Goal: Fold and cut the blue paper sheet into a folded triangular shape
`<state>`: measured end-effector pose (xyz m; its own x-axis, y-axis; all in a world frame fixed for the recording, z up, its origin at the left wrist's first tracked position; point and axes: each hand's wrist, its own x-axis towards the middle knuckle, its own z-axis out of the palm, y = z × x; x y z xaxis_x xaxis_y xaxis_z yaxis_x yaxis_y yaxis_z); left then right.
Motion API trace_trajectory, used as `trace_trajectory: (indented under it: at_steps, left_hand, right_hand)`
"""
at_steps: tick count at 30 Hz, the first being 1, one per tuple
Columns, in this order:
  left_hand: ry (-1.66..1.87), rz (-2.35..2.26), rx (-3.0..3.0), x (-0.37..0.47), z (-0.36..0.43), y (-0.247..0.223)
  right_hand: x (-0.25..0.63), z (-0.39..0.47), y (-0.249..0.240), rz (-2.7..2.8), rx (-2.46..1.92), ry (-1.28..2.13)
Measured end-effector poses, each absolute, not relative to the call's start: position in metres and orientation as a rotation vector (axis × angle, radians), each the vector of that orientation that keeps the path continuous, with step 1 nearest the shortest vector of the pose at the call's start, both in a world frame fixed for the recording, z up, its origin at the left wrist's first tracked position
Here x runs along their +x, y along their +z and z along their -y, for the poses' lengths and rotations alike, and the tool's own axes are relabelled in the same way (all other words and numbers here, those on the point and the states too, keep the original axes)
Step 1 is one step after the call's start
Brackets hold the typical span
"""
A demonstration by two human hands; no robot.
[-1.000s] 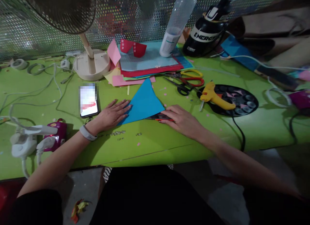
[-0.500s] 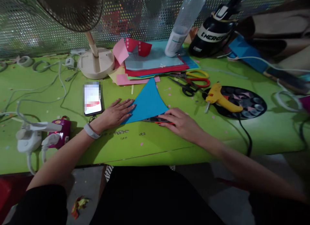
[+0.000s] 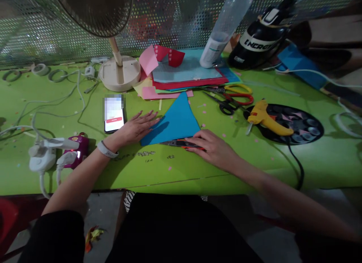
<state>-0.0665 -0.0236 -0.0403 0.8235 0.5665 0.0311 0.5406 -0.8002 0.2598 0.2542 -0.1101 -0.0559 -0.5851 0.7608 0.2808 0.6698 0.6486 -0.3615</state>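
A blue triangular sheet (image 3: 178,121), felt or paper, lies flat on the green table with its point facing away from me. Over its left edge my left hand (image 3: 137,128) is spread palm down, fingers stretched out, and it casts a shadow on the sheet. My right hand (image 3: 215,148) is closed around a pair of dark scissors (image 3: 177,143) with red-orange on the handles. They lie along the sheet's near edge, tips pointing left; the fingers hide part of the handles. Small metallic bits (image 3: 145,153) are scattered just in front of the sheet.
A phone (image 3: 114,114) lies left of the sheet, near a fan base (image 3: 120,74) and plugged adapters (image 3: 42,157). Stacked coloured sheets (image 3: 186,76), a clear bottle (image 3: 216,44) and a black bottle (image 3: 251,48) stand behind. More scissors (image 3: 227,106) and a yellow glue gun (image 3: 267,119) lie right.
The whole view has shifted, so things appear farther right. My left hand has slid slightly left relative to the blue sheet, fingers more spread. More of the scissors shows beside the near edge.
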Motion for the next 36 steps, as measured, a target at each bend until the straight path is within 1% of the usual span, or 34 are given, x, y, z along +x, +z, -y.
trace_trajectory:
  at_steps: [4, 7, 12, 24, 31, 36]
  left_hand:
    - [0.034, -0.763, 2.815, -0.078, 0.022, -0.042]
    - [-0.033, -0.784, 2.85, -0.077, 0.026, -0.045]
    - [-0.057, -0.826, 2.843, -0.073, 0.03, -0.044]
    - [-0.041, -0.847, 2.823, -0.073, 0.032, -0.046]
    - [0.019, -0.809, 2.739, -0.076, 0.033, -0.029]
    - [-0.099, -0.794, 2.596, -0.08, 0.034, -0.017]
  right_hand:
    - [0.251, 0.111, -0.056, 2.453, -1.115, 0.263]
    - [0.242, 0.11, -0.056, 2.459, -1.108, 0.223]
    - [0.228, 0.108, -0.057, 2.496, -1.105, 0.21]
    - [0.226, 0.107, -0.055, 2.497, -1.035, 0.232]
    - [0.225, 0.105, -0.058, 2.451, -1.057, 0.206]
    - [0.229, 0.108, -0.055, 2.459, -1.088, 0.197]
